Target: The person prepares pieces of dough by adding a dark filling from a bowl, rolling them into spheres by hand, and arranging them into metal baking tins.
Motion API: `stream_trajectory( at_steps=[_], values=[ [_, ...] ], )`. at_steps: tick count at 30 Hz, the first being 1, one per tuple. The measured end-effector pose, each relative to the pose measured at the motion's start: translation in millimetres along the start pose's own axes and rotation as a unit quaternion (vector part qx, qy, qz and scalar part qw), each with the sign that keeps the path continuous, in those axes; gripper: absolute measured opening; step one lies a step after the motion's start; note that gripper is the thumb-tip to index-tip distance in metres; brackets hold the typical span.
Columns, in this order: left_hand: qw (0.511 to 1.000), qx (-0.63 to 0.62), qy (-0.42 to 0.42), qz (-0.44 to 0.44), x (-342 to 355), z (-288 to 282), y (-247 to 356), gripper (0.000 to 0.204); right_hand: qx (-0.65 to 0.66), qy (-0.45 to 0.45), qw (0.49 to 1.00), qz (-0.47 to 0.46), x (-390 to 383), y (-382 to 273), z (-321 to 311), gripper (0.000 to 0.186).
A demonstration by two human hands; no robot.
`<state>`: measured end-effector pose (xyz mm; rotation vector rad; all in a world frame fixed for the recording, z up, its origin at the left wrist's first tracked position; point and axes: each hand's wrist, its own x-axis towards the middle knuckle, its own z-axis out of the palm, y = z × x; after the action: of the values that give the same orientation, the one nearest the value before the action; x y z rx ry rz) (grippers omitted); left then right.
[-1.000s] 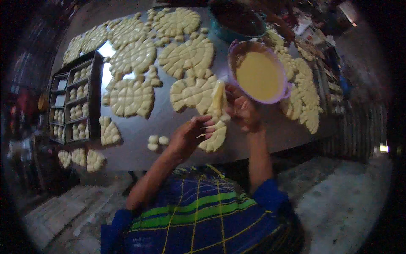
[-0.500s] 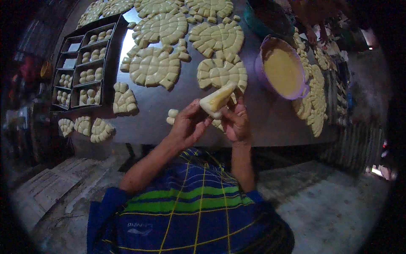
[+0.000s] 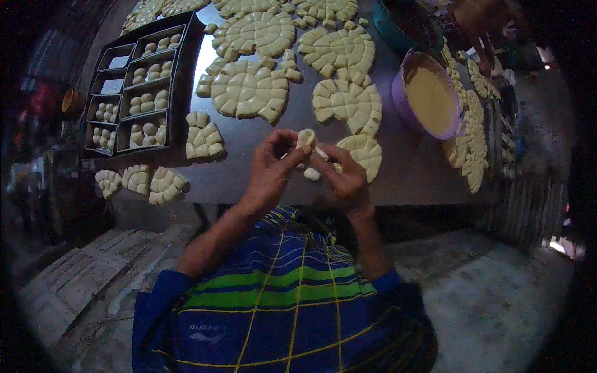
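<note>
Right now, the left hand (image 3: 267,177) and right hand (image 3: 349,183) are grasping a pale dough piece (image 3: 306,137) between their fingers (image 3: 292,161), holding it above the surface (image 3: 416,181) near its front edge. Scored dough rounds (image 3: 250,90) are lying beyond; a purple tub (image 3: 400,102) is standing to the right.

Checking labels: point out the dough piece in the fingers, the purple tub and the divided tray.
Dough piece (image 3: 306,137): head view, its exposed upper end.
Purple tub (image 3: 401,96): head view, its left outer wall.
Divided tray (image 3: 185,68): head view, its right side wall.
</note>
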<state>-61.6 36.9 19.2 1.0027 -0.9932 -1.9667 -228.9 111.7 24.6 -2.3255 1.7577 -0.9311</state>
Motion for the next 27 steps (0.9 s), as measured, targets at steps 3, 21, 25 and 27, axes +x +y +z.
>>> stream_trajectory(
  at_steps=[3,21,25,27],
  values=[
    [0.992,0.118,-0.016,0.031,-3,-10,3,0.022,0.031,-0.030,0.998,0.036,15,-6,-15,0.036],
    [0.954,-0.188,-0.098,-0.212,19,-21,10,0.031,0.035,0.050,0.997,-0.052,40,-10,-11,0.039],
    [0.957,-0.198,-0.111,-0.178,22,-33,-4,0.030,-0.019,0.077,0.996,0.040,27,-31,11,0.037],
    [0.960,-0.211,-0.080,-0.166,17,-24,0,0.031,-0.038,0.104,0.993,0.041,19,-28,24,0.037]
  ],
)
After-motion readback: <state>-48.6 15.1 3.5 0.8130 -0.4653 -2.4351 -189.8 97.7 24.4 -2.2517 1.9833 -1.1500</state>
